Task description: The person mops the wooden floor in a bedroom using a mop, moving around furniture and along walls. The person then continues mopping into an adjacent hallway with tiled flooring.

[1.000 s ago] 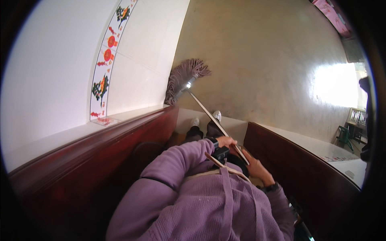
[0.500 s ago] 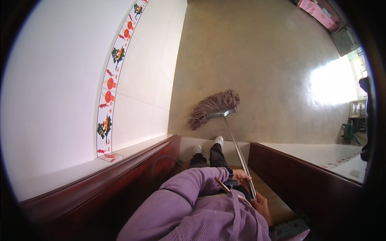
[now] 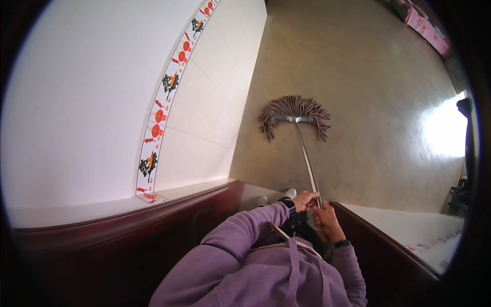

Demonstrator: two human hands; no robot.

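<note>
A mop [image 3: 296, 108] with brownish-mauve strands lies with its head on the floor ahead of me, the strands fanned out in an arc around a metal clamp. Its thin metal handle runs back toward my waist. My left hand [image 3: 305, 200] is closed around the handle, a dark band on its wrist. Just behind it, close to the handle's near end, my right hand [image 3: 326, 217] also grips the pole. Both forearms are in purple sleeves, and the two hands almost touch.
Dark red wooden panels [image 3: 123, 207] [image 3: 383, 238] flank me on both sides. A white tiled wall [image 3: 204, 112] with a decorated border rises at left. The brown floor [image 3: 368, 102] stretches ahead. A pink cloth-covered piece [image 3: 427, 30] stands far right, a dark green stool [image 3: 458, 197] nearer.
The mop head has moved forward and turned, its strands now fanned out rather than bunched to the left. Both hands have pushed forward with the handle. The view has shifted too.
</note>
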